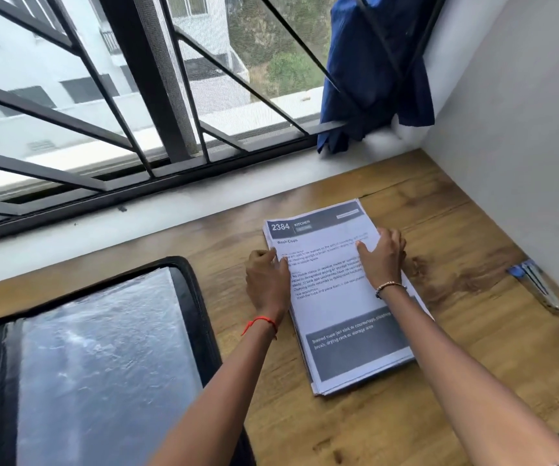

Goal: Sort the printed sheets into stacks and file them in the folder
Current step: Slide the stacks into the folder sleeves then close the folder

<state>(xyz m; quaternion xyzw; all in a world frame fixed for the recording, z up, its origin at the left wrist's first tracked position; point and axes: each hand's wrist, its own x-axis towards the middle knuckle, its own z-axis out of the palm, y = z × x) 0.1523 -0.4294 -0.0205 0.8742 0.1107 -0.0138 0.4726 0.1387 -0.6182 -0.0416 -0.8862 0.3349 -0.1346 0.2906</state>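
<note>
A stack of printed sheets [335,297] lies on the wooden table [439,381], its top page headed "2384 KITCHEN, Wash Cups". My left hand [266,280] rests at the stack's left edge, fingers touching the paper. At the right edge, near the top, my right hand [384,255] lies on the stack with fingers pressing the top sheet. An open black folder [103,348] with shiny clear plastic sleeves lies to the left of the stack, reaching the table's near left corner.
A white window sill [137,223] and a barred window [120,112] run along the far side. Blue cloth [372,79] hangs at the window's right end. A grey wall [523,146] bounds the table on the right, where a blue-and-metal object [537,285] lies.
</note>
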